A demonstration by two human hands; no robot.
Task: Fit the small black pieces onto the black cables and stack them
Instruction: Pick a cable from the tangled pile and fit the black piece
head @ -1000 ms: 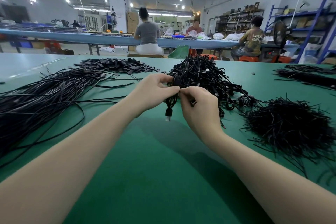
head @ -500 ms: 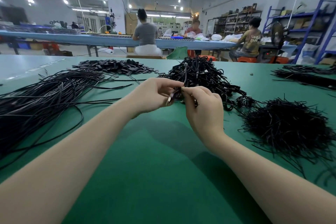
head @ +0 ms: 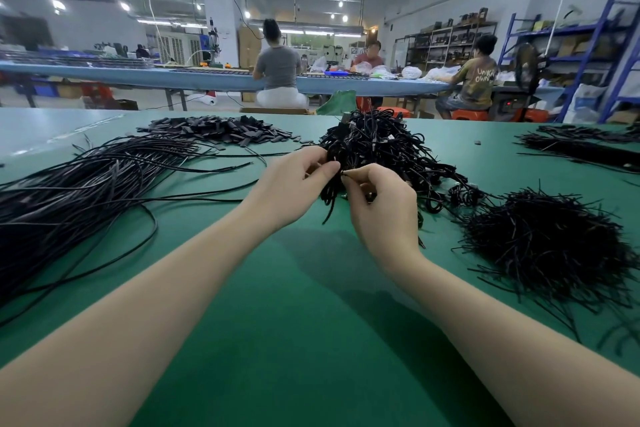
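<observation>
The person is working in the fitting step, it seems: both hands are meeting over the green desk right at the near edge of the tangled heap of cables, and a short black cable is hanging down between them. The left hand is curling its fingers and pinching with thumb and forefinger at the upper end of that cable; the right hand is closing thumb against forefinger on something very small just beside it, though what sits in that pinch is too small and dark to make out. The two pinches are almost touching. Both forearms are reaching forward from the bottom corners and converging, wrists raised off the desk. The loose small black pieces are lying in a flat pile at the far left of the desk, well apart from the hands, and long straight cables are spreading out on the left. A bristly mound of short black strands is sitting to the right. The next move probably calls for steady alignment of the two pinched ends and a firm push together, then laying the finished cable onto the heap behind
</observation>
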